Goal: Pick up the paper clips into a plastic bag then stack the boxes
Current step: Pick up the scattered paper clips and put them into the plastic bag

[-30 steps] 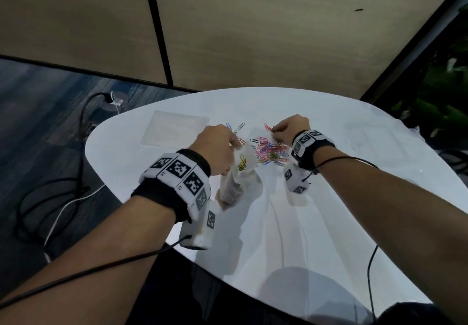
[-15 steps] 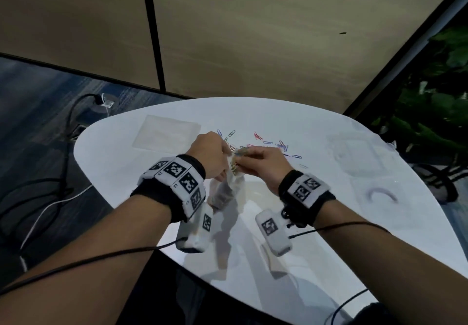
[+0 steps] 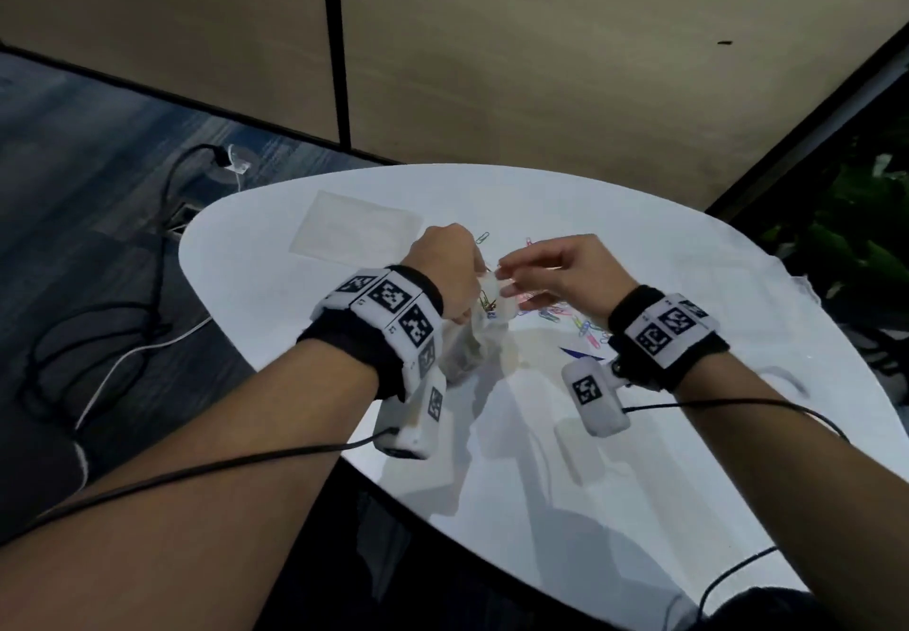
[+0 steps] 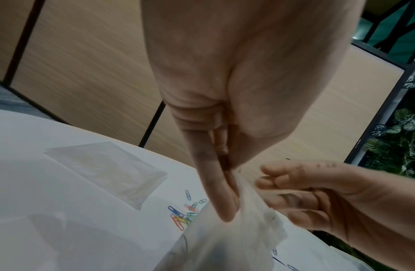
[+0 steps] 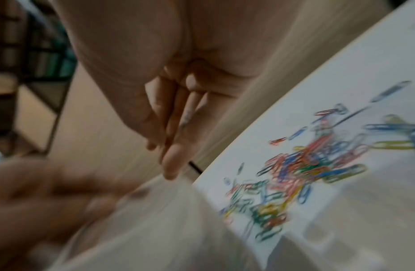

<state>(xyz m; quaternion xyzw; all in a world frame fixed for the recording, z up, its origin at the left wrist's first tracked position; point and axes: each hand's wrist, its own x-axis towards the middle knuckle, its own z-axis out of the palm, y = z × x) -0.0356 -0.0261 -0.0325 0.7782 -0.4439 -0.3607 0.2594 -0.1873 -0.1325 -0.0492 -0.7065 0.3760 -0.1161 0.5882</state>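
Note:
A clear plastic bag (image 3: 467, 350) hangs over the white table (image 3: 541, 458) with a few clips inside. My left hand (image 3: 450, 269) pinches its upper edge between thumb and fingers (image 4: 221, 198). My right hand (image 3: 556, 274) hovers at the bag's mouth with its fingers (image 5: 173, 152) straight and loose, and no clip shows between them. Several coloured paper clips (image 3: 583, 328) lie on the table just beyond and to the right of the bag (image 5: 155, 225), seen as a dense pile of paper clips (image 5: 306, 168) in the right wrist view. A few more paper clips (image 4: 181, 214) lie left of the bag (image 4: 225, 243).
A flat clear rectangular box (image 3: 354, 232) lies on the table's far left. Faint clear plastic pieces (image 3: 718, 266) lie at the far right. Cables (image 3: 123, 335) run over the floor on the left. Beige wall panels stand behind, plants at the right.
My right hand left the clip pile, came to the bag's mouth with its fingers pinched together, and now has them spread loose. My left hand kept holding the bag.

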